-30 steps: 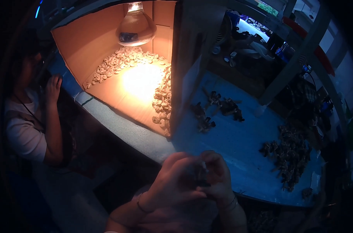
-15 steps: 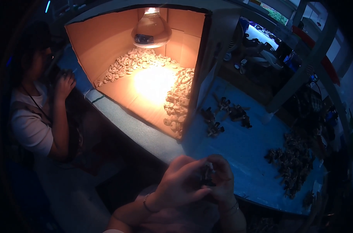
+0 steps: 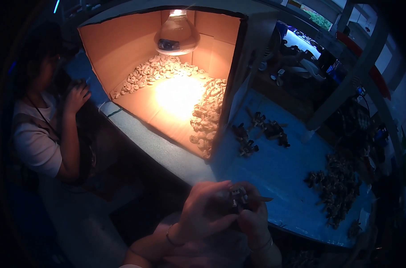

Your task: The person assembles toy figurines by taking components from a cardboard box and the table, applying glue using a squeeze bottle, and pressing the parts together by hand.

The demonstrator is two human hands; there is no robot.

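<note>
L. hand and R. hand, lower ctr., both w/ fingers grasping small dark part (detail too dim); a slack pinch could drop it.

The left hand and right hand partly cover the small dark piece between them, its details too small to tell. The view's near edge cuts off both forearms; at right, shadow blurs together the heaped dark pieces.
</note>
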